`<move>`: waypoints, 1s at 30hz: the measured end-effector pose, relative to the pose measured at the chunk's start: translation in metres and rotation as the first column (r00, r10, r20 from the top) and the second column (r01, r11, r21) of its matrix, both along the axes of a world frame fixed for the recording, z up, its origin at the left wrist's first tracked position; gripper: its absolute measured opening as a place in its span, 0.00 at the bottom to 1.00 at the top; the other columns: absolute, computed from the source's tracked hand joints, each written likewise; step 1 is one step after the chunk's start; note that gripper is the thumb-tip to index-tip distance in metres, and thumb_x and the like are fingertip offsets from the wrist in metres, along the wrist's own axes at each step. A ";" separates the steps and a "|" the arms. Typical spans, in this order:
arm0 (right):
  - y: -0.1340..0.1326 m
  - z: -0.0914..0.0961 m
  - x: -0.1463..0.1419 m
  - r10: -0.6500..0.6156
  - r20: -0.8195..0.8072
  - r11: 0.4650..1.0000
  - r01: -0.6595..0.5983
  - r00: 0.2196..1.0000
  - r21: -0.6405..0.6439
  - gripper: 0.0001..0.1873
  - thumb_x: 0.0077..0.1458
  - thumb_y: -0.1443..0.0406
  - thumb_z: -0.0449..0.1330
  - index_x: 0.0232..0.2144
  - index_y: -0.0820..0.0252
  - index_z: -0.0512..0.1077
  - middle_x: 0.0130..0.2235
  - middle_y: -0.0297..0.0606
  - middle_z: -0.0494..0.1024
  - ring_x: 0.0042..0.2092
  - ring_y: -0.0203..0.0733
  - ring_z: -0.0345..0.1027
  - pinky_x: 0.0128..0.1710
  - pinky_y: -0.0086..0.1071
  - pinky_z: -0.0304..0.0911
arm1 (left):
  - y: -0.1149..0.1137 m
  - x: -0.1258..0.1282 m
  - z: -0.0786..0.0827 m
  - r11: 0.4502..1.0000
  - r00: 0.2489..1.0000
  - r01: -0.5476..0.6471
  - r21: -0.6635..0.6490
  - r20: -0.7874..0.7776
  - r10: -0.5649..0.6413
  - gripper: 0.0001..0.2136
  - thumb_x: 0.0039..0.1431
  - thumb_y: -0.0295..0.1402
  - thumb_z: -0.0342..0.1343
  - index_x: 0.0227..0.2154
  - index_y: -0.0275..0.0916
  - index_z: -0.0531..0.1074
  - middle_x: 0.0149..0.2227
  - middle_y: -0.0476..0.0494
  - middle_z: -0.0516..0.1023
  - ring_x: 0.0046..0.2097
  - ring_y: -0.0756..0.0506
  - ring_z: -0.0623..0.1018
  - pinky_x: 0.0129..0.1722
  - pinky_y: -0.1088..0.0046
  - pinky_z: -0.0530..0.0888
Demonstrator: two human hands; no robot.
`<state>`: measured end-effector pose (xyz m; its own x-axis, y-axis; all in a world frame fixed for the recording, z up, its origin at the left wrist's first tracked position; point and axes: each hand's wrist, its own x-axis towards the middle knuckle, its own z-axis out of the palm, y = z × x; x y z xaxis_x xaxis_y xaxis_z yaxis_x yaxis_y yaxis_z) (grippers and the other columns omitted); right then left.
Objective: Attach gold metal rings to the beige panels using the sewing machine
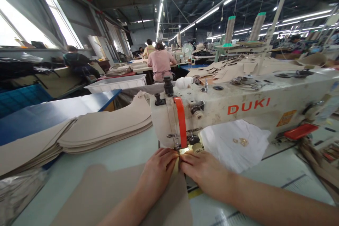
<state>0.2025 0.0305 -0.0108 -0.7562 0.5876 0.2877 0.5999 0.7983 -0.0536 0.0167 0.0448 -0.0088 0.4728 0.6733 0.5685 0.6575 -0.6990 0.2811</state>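
A beige fabric piece (pixel 106 194) lies flat on the pale sewing table (pixel 124 152) in front of me. My left hand (pixel 157 173) and my right hand (pixel 202 171) meet at its far edge, right under the needle of the white DUKI sewing machine (pixel 238 107). Both hands have their fingers curled and pinched on the fabric edge, fingertips almost touching each other. The needle area itself is hidden behind my fingers and the red guard (pixel 181 120).
A stack of cut beige pieces (pixel 106 127) lies to the left on the table and blue board (pixel 53 113). A white cloth (pixel 235 144) sits right of the needle. A white bin (pixel 116 82) and people at other machines, one in pink (pixel 160 61), are beyond.
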 end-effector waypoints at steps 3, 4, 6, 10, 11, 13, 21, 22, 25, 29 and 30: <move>-0.001 0.001 -0.001 -0.001 -0.007 1.000 0.001 1.000 0.018 0.06 0.58 0.70 0.55 0.39 0.63 0.68 0.43 0.41 0.72 0.46 0.43 0.64 0.42 0.36 0.60 | 0.001 0.000 -0.001 1.000 1.000 -0.011 -0.012 -0.001 0.011 0.09 0.59 0.27 0.49 0.31 0.40 0.75 0.32 0.45 0.80 0.35 0.46 0.78 0.36 0.71 0.77; -0.001 0.001 -0.001 -0.003 -0.009 1.000 0.003 1.000 0.020 0.06 0.58 0.70 0.55 0.39 0.64 0.68 0.44 0.41 0.72 0.46 0.43 0.64 0.42 0.36 0.60 | 0.001 -0.001 -0.001 1.000 1.000 -0.011 -0.012 0.000 0.011 0.09 0.59 0.27 0.49 0.31 0.40 0.75 0.32 0.45 0.80 0.35 0.46 0.78 0.36 0.71 0.77; -0.001 0.003 -0.001 -0.006 -0.010 1.000 0.006 1.000 0.019 0.06 0.58 0.70 0.55 0.40 0.64 0.68 0.44 0.41 0.72 0.46 0.43 0.64 0.43 0.36 0.61 | 0.002 -0.001 -0.002 1.000 1.000 -0.010 -0.004 0.002 0.010 0.09 0.59 0.27 0.49 0.31 0.40 0.75 0.32 0.45 0.80 0.35 0.46 0.78 0.37 0.71 0.77; -0.003 0.005 -0.001 -0.016 -0.013 1.000 0.017 1.000 0.017 0.07 0.58 0.70 0.56 0.40 0.65 0.69 0.43 0.41 0.73 0.46 0.43 0.65 0.45 0.36 0.61 | 0.002 -0.002 -0.002 1.000 1.000 0.002 0.016 -0.007 -0.002 0.10 0.60 0.28 0.49 0.31 0.39 0.76 0.32 0.44 0.80 0.36 0.46 0.78 0.37 0.71 0.78; -0.003 0.005 -0.001 -0.017 -0.016 1.000 0.017 1.000 0.023 0.06 0.58 0.69 0.56 0.40 0.65 0.69 0.43 0.40 0.73 0.46 0.42 0.65 0.46 0.35 0.60 | 0.001 -0.002 -0.001 1.000 1.000 0.005 0.022 -0.013 -0.005 0.10 0.60 0.28 0.49 0.32 0.39 0.76 0.33 0.44 0.80 0.36 0.46 0.78 0.38 0.70 0.78; -0.005 0.004 -0.001 -0.009 -0.021 0.999 0.009 1.000 0.036 0.06 0.58 0.69 0.56 0.39 0.65 0.69 0.42 0.39 0.73 0.46 0.41 0.64 0.48 0.35 0.60 | -0.002 -0.003 0.000 0.999 0.999 0.018 0.030 -0.034 -0.017 0.11 0.61 0.28 0.47 0.33 0.39 0.76 0.34 0.43 0.80 0.38 0.45 0.78 0.40 0.68 0.78; -0.011 0.003 0.001 0.079 0.029 0.996 -0.081 0.996 0.049 0.05 0.60 0.66 0.55 0.36 0.63 0.69 0.40 0.37 0.73 0.46 0.40 0.64 0.50 0.34 0.59 | -0.023 -0.008 0.001 0.995 0.973 -0.063 -0.073 -0.228 0.045 0.14 0.62 0.29 0.46 0.47 0.35 0.72 0.49 0.39 0.76 0.51 0.43 0.74 0.52 0.62 0.73; -0.011 0.003 0.001 0.079 0.032 0.996 -0.080 0.996 0.048 0.05 0.60 0.66 0.55 0.36 0.63 0.69 0.41 0.38 0.73 0.47 0.40 0.64 0.50 0.34 0.59 | -0.025 -0.008 0.000 0.994 0.967 -0.070 -0.083 -0.252 0.047 0.15 0.62 0.29 0.45 0.48 0.35 0.71 0.51 0.38 0.75 0.52 0.43 0.74 0.53 0.61 0.72; -0.011 0.003 0.001 0.083 0.029 0.995 -0.085 0.996 0.049 0.05 0.60 0.67 0.54 0.36 0.63 0.69 0.42 0.39 0.73 0.48 0.41 0.63 0.51 0.34 0.59 | -0.027 -0.008 0.000 0.993 0.953 -0.067 -0.099 -0.302 0.034 0.16 0.63 0.29 0.45 0.50 0.34 0.69 0.53 0.37 0.73 0.55 0.43 0.72 0.54 0.61 0.71; -0.010 0.004 0.001 0.085 0.032 0.996 -0.086 0.996 0.035 0.06 0.61 0.67 0.53 0.35 0.63 0.69 0.39 0.39 0.73 0.46 0.40 0.64 0.50 0.34 0.59 | -0.026 -0.008 0.000 0.996 0.931 -0.018 -0.086 -0.364 -0.014 0.16 0.63 0.28 0.44 0.51 0.32 0.69 0.54 0.35 0.72 0.56 0.42 0.70 0.55 0.62 0.69; -0.010 0.004 0.001 0.088 0.035 0.995 -0.089 0.996 0.034 0.06 0.61 0.67 0.53 0.35 0.63 0.69 0.39 0.39 0.73 0.46 0.40 0.64 0.50 0.34 0.59 | -0.026 -0.008 0.001 0.996 0.927 -0.013 -0.084 -0.373 -0.019 0.16 0.63 0.27 0.44 0.51 0.31 0.69 0.54 0.34 0.72 0.57 0.42 0.69 0.56 0.62 0.69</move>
<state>0.2035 0.0202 -0.0064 -0.8144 0.5077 0.2810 0.5276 0.8495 -0.0060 0.0085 0.0193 -0.0082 0.6420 0.7090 0.2920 0.7241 -0.6858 0.0731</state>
